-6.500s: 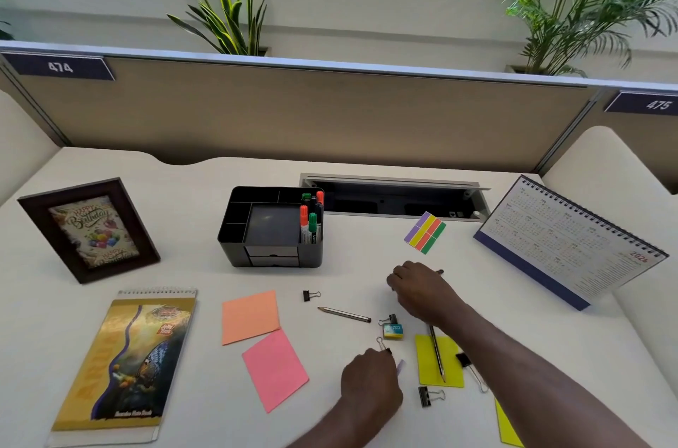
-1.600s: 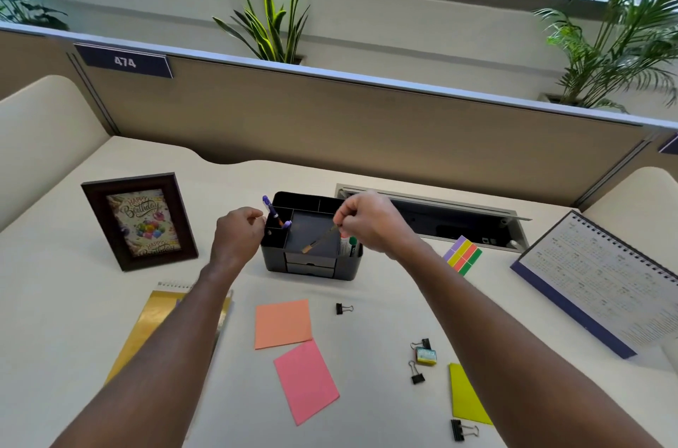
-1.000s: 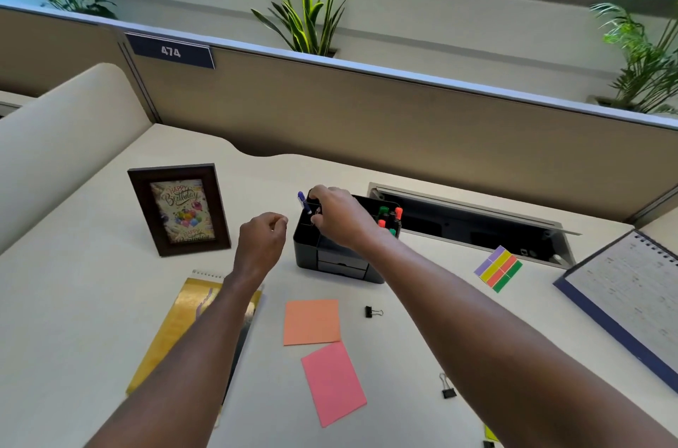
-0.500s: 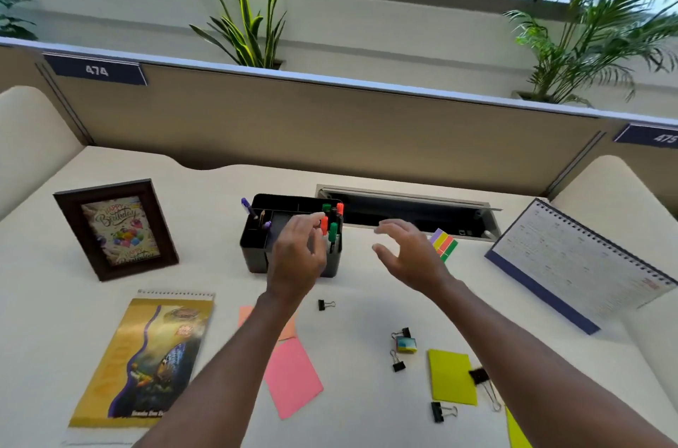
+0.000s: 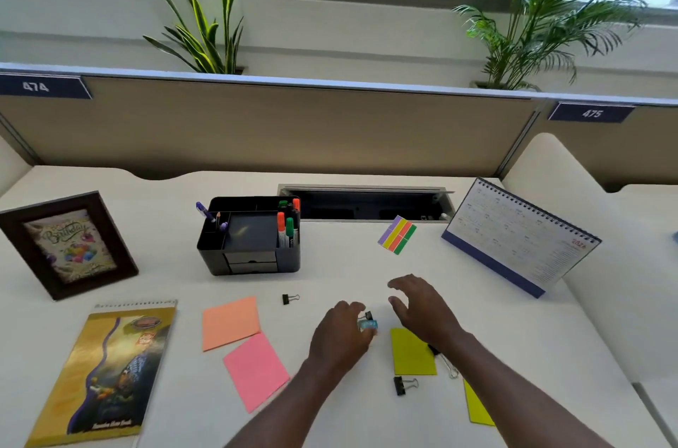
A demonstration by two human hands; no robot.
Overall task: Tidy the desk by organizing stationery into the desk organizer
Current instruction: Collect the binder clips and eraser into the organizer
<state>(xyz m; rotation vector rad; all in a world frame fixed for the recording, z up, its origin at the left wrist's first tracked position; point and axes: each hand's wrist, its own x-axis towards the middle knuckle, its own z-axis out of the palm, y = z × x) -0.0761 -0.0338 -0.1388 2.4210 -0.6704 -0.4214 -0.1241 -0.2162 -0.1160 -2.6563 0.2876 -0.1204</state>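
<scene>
The left hand's (image 5: 339, 335) fingers (image 5: 350, 308) are curled in, low in the middle of the frame. They seem to pinch a small teal block (image 5: 368, 325) against the thumb, though blur hides the exact hold. A black binder clip (image 5: 368, 315) lies touching the block. Just to the right, the right hand (image 5: 422, 308) hovers with its fingers (image 5: 401, 280) spread wide and holding nothing, above the top edge of a yellow sticky note (image 5: 412, 352).

Around the hands the table (image 5: 367, 275) carries plenty of loose stationery:
- a clip (image 5: 445, 363) partly hidden by the right wrist
- a clip (image 5: 403, 385) below the yellow note
- a clip (image 5: 290, 299) up and to the left
- an orange note (image 5: 231, 323) and a pink note (image 5: 257, 370) at lower left of centre
- a second yellow note (image 5: 477, 407) at lower right
- a strip of coloured flags (image 5: 397, 235) above the right hand

The desk organizer (image 5: 249, 246) stands left of centre in mid-frame. Markers (image 5: 288, 227) stand in its right compartments, and a purple pen (image 5: 204, 212) and a pencil (image 5: 218, 218) in its left one.

I judge the writing tools sorted and the task about a third done. The block, the clips, the notes and the flags have yet to go in.
</scene>
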